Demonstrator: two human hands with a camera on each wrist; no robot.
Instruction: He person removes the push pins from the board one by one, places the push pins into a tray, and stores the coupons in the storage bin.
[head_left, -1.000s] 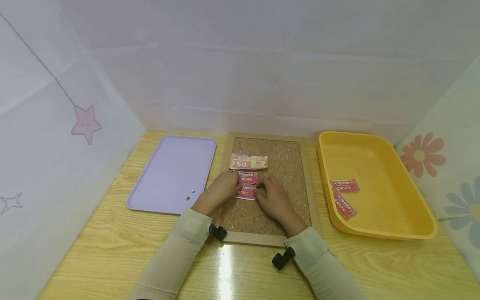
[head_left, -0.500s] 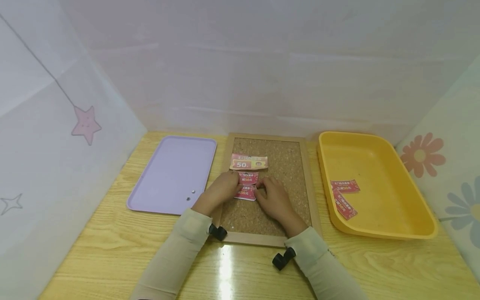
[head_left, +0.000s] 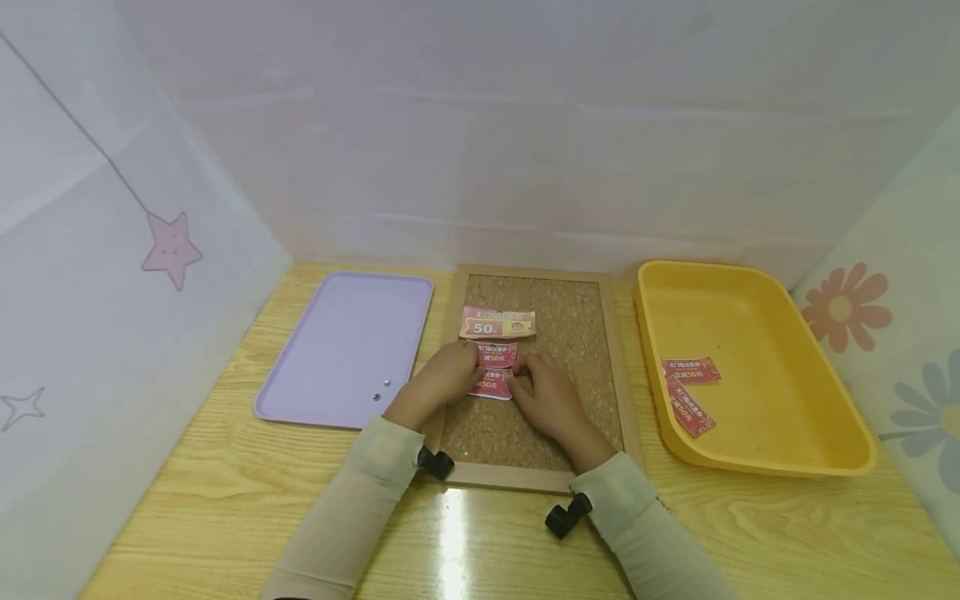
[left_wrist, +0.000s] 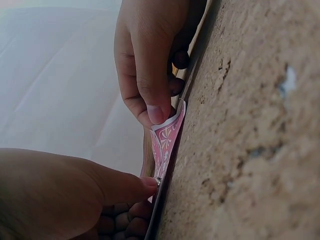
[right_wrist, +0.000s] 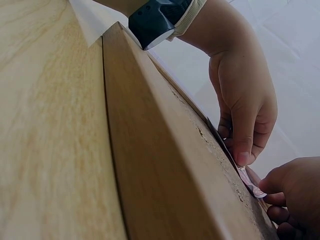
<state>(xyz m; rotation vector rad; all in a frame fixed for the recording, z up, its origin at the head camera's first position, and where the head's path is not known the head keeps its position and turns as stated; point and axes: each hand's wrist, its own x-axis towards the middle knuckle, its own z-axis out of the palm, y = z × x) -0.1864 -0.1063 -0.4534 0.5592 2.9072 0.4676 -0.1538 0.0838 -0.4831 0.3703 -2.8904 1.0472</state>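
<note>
On the corkboard [head_left: 517,442] three red paper coupons lie one below another: an upper coupon [head_left: 498,323], a middle coupon [head_left: 498,357] and a lower coupon [head_left: 492,385]. My left hand [head_left: 444,375] covers the left ends of the two lower ones. Its thumb and curled fingers hold a small silver thumbtack [left_wrist: 158,181] against the coupon [left_wrist: 166,142], as the left wrist view shows. My right hand [head_left: 549,396] pinches that coupon's right end, which lifts off the cork. Most of the tack is hidden by the thumb.
A lilac tray [head_left: 352,333] on the left bears two thumbtacks [head_left: 382,390]. At right stands a yellow bin [head_left: 765,400] with two loose coupons [head_left: 688,392] inside. The board's wooden frame [head_left: 517,477] rises around the cork, and white sheeting surrounds the table.
</note>
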